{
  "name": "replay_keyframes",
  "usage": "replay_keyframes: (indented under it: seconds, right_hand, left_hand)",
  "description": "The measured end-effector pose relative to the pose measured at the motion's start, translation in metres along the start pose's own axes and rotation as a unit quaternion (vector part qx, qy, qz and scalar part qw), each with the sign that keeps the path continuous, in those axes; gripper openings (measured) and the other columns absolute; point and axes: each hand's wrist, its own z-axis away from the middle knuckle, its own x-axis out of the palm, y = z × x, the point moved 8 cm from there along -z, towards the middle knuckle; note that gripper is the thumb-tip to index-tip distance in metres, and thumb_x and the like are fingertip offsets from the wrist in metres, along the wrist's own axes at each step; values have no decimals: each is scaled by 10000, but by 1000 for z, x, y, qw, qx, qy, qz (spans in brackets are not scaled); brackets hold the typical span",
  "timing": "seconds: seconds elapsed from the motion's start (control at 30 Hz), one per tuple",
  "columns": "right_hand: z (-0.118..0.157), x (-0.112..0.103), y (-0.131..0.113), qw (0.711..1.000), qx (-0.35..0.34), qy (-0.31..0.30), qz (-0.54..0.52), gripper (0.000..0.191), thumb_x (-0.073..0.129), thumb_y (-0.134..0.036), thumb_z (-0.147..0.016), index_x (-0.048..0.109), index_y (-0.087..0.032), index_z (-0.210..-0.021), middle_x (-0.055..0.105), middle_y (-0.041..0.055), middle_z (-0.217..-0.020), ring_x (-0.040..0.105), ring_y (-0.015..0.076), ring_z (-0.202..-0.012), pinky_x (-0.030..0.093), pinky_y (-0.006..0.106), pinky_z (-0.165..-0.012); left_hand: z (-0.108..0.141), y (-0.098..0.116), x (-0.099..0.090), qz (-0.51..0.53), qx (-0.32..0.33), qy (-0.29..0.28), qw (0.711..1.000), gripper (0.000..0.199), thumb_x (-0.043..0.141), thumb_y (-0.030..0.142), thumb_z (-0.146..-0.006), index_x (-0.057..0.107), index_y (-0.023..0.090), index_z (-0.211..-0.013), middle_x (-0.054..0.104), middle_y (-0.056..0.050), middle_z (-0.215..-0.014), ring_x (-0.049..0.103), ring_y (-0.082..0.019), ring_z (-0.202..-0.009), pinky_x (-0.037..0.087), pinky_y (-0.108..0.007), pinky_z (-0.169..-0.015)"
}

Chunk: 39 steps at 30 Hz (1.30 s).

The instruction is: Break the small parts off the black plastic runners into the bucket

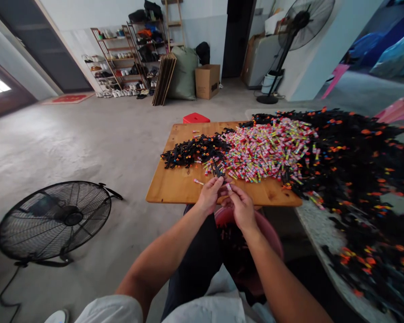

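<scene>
My left hand [210, 194] is closed on a black plastic piece [217, 168] with thin prongs pointing away from me. Close beside it, my right hand [239, 202] pinches a small pink-and-white tube [229, 186]. Both hands are over the near edge of the wooden table [175, 190]. Beyond them lies a heap of small pink, white and yellow tubes [269, 148]. A pile of black pieces with orange bits [195, 150] sits to the left of that heap. One loose tube [199, 181] rests on the board just left of my hands.
Below my hands stands a pink tub [272, 231] with dark pieces inside. More black pieces [363, 148] cover the stone-like table [318, 233] at right. A floor fan [70, 217] is at left, and a red stool [196, 118] is behind the table.
</scene>
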Motion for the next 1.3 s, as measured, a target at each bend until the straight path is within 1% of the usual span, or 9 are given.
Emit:
replay_keyframes:
  seconds: [0.17, 0.47, 0.8, 0.9, 1.0, 1.07, 1.13, 1.2, 1.3]
  right_hand:
    - [-2, -7, 4, 999, 1, 11, -30, 492, 732, -521, -852, 714, -202, -1226, 772, 42, -882, 655, 153, -556, 543, 284, -534]
    - [6, -10, -22, 975, -83, 30, 205, 537, 584, -556, -968, 704, -195, -1348, 812, 103, -997, 738, 229, -653, 617, 355, -650]
    - [15, -4, -28, 939, -124, -6, 320, 474, 527, -470, -991, 728, -186, -1313, 750, 132, -1288, 708, 311, -1192, 560, 428, -1025]
    - [19, -19, -27, 948, -76, 14, 308, 446, 555, -477, -967, 754, -198, -1252, 785, 125, -1187, 742, 309, -1079, 597, 410, -923]
    - [27, -60, -23, 962, 7, 42, 270, 427, 621, -522, -917, 783, -205, -1155, 801, 86, -891, 737, 261, -740, 596, 350, -659]
    - [36, -93, -17, 964, 59, 27, 257, 407, 667, -526, -878, 794, -197, -1084, 751, 50, -735, 686, 224, -610, 549, 317, -569]
    - [46, -119, -2, 954, 118, -52, 269, 387, 685, -520, -853, 807, -187, -1008, 738, 51, -703, 680, 217, -586, 552, 320, -580]
    - [53, -140, 12, 929, 151, -111, 319, 357, 692, -481, -830, 818, -208, -1024, 791, 80, -834, 737, 247, -701, 586, 349, -684]
    - [43, -146, 16, 886, 101, -127, 434, 276, 668, -406, -825, 828, -258, -993, 812, 91, -1058, 759, 279, -978, 563, 359, -879]
  left_hand:
    - [3, 6, 4, -15, 42, -4, 999, 462, 885, 515, -716, 696, 143, -915, 715, -38, -862, 662, -118, -689, 534, -215, -623]
    - [8, 10, 10, -18, 83, 28, 996, 421, 872, 505, -729, 677, 151, -845, 649, 11, -722, 610, -98, -615, 517, -219, -620]
    - [17, -20, 5, -30, 51, 98, 993, 432, 770, 566, -822, 685, 166, -959, 619, 37, -667, 435, -53, -445, 328, -171, -419]
    - [20, -32, 8, -29, 33, 64, 997, 470, 755, 597, -829, 690, 166, -1004, 677, 1, -737, 518, -79, -489, 403, -195, -465]
    - [19, -31, 3, -141, -11, -10, 990, 437, 755, 581, -840, 722, 154, -928, 708, -41, -744, 636, -146, -602, 501, -247, -578]
    - [14, -13, -15, -272, -22, -29, 962, 368, 754, 520, -857, 735, 153, -835, 706, -49, -707, 654, -171, -617, 504, -262, -596]
    - [3, 26, -46, -392, 32, 21, 919, 292, 704, 428, -905, 736, 162, -790, 716, -51, -722, 665, -177, -646, 501, -263, -631]
    - [-10, 79, -78, -505, 118, 114, 847, 185, 676, 327, -923, 757, 169, -871, 758, -63, -851, 694, -187, -785, 505, -264, -748]
    - [-26, 142, -113, -614, 192, 250, 724, 217, 603, 277, -964, 749, 178, -1090, 771, -90, -1090, 690, -206, -988, 479, -276, -880]
